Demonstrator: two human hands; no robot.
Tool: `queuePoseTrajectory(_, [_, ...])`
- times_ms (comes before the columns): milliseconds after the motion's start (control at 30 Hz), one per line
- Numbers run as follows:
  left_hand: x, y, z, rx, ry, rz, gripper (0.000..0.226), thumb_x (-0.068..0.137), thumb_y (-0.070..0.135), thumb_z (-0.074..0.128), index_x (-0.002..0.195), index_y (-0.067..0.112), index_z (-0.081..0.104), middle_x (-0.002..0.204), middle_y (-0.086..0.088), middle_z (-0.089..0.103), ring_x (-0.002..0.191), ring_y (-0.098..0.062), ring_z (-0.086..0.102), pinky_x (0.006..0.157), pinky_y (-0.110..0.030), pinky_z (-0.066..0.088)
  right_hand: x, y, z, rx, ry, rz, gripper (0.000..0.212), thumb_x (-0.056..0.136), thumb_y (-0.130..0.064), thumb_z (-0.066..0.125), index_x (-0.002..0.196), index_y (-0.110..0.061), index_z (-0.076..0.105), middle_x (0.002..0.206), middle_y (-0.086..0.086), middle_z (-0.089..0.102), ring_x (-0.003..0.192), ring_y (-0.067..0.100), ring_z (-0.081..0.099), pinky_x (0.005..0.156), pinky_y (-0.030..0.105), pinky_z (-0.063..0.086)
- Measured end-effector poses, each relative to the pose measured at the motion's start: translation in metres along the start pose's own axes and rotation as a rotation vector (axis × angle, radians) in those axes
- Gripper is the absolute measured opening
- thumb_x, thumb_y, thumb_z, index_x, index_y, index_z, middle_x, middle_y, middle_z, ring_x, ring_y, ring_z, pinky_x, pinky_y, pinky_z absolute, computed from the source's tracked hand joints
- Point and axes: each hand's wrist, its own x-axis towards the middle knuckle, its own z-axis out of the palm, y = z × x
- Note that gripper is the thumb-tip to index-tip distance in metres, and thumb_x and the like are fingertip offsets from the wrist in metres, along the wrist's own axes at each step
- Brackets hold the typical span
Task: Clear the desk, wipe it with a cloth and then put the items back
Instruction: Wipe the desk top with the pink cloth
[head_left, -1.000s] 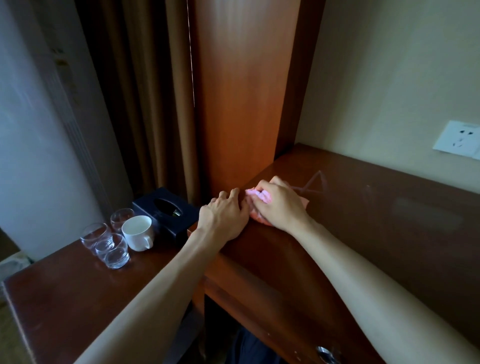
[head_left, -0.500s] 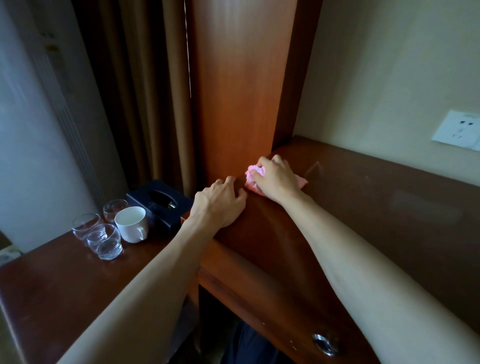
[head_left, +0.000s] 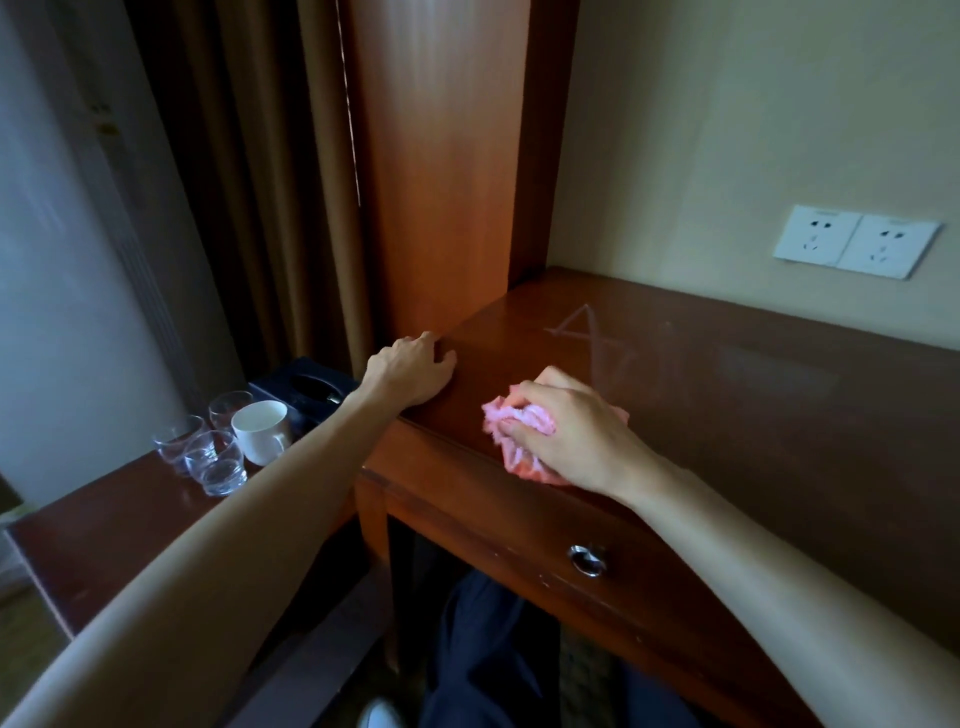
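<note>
Three empty glasses and white cup beside tissue box.

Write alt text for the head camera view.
A person's right hand presses a crumpled pink cloth onto a dark wooden desk while the left hand rests on its left edge. Three glasses, a white cup and a dark tissue box sit on a lower side table.

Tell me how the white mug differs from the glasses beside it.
The white mug is opaque; the glasses are clear. The mug has a handle; the glasses show none. There is one mug but three glasses. All stand upright, clustered on the lower side table by the dark tissue box.
</note>
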Motion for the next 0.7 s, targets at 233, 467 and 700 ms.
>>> queuePoseTrajectory(233, [0.003, 0.0, 0.007, 0.018, 0.022, 0.0, 0.06, 0.099, 0.059, 0.032, 0.144, 0.021, 0.044, 0.126, -0.011, 0.059, 0.104, -0.035, 0.064, 0.077, -0.042, 0.05, 0.034, 0.023, 0.007, -0.019, 0.014, 0.035, 0.025, 0.096, -0.038, 0.065, 0.116, -0.024, 0.067, 0.108, -0.007, 0.053, 0.1, 0.014, 0.056, 0.066, 0.018, 0.034])
queuePoseTrajectory(467, [0.013, -0.002, 0.016, 0.036, 0.071, 0.001, 0.059, 0.099, 0.061, 0.033, 0.145, 0.024, 0.04, 0.126, -0.008, 0.059, 0.105, -0.034, 0.064, 0.075, -0.041, 0.045, 0.153, 0.074, 0.042, -0.057, 0.074, 0.096, 0.026, 0.094, -0.04, 0.065, 0.108, -0.019, 0.068, 0.104, 0.005, 0.056, 0.098, 0.028, 0.06, 0.079, 0.034, 0.046])
queuePoseTrajectory(700, [0.016, -0.002, 0.018, 0.032, 0.068, -0.004, 0.054, 0.1, 0.059, 0.029, 0.144, 0.03, 0.038, 0.12, -0.003, 0.06, 0.105, -0.031, 0.063, 0.075, -0.039, 0.039, 0.247, 0.108, 0.07, -0.09, 0.099, 0.188, 0.027, 0.096, -0.039, 0.06, 0.109, -0.016, 0.066, 0.113, 0.011, 0.058, 0.109, 0.033, 0.057, 0.078, 0.03, 0.035])
